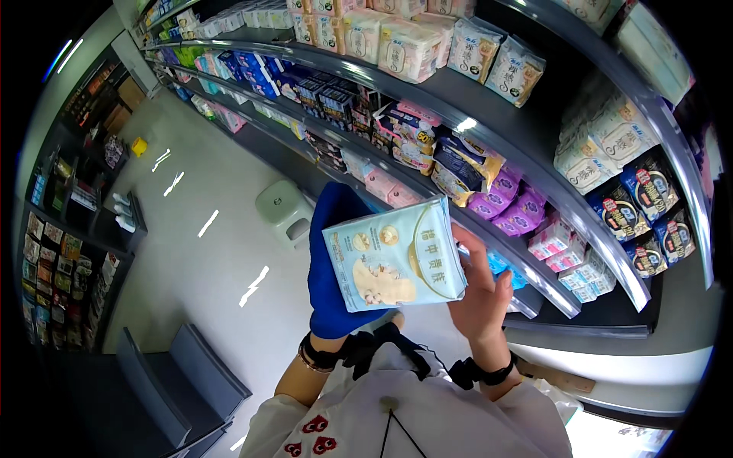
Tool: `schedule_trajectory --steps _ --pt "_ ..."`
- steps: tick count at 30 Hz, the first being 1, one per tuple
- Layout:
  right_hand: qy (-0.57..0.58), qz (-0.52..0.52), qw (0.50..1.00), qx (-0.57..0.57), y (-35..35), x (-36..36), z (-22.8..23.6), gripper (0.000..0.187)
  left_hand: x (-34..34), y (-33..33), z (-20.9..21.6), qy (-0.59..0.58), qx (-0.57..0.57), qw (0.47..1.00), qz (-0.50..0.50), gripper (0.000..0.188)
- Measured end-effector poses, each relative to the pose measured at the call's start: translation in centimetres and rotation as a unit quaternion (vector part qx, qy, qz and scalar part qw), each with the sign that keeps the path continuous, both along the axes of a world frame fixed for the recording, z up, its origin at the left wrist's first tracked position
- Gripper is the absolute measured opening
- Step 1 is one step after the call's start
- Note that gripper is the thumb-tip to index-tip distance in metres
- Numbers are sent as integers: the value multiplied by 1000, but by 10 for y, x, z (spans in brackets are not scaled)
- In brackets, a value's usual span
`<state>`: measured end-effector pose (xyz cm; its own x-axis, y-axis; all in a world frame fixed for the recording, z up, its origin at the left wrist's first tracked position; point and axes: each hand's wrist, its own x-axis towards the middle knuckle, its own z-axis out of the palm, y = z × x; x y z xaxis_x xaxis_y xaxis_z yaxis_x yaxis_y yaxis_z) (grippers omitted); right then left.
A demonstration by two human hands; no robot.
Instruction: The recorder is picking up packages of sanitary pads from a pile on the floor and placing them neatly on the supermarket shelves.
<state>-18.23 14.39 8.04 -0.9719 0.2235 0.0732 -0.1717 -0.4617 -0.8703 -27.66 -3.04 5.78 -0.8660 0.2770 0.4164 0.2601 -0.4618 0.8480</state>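
Note:
In front of me is a light-blue soft pack with cream drawings and a gold curved line on its front. My left hand is covered by a dark blue cloth, which wraps around the left side of the pack and passes behind it. The cloth hides those fingers, but the pack rests against that hand. My right hand is at the right edge of the pack. One finger lies along that edge, the thumb stands away from it, and the other fingers are partly hidden.
Curved dark shelves run along the right and far side, stocked with pastel packs, purple packs and dark packs. A pale green stool stands on the grey floor. Empty dark shelving is at lower left, beyond it a product rack.

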Motion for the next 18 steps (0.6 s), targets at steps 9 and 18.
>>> schedule_trajectory --steps 9,18 --pt "-28 -71 980 185 9 -61 2 68 -89 29 -6 180 -132 964 -141 70" --pt "-19 -280 952 -119 -57 -149 -17 65 -132 55 16 -139 87 978 -131 88"
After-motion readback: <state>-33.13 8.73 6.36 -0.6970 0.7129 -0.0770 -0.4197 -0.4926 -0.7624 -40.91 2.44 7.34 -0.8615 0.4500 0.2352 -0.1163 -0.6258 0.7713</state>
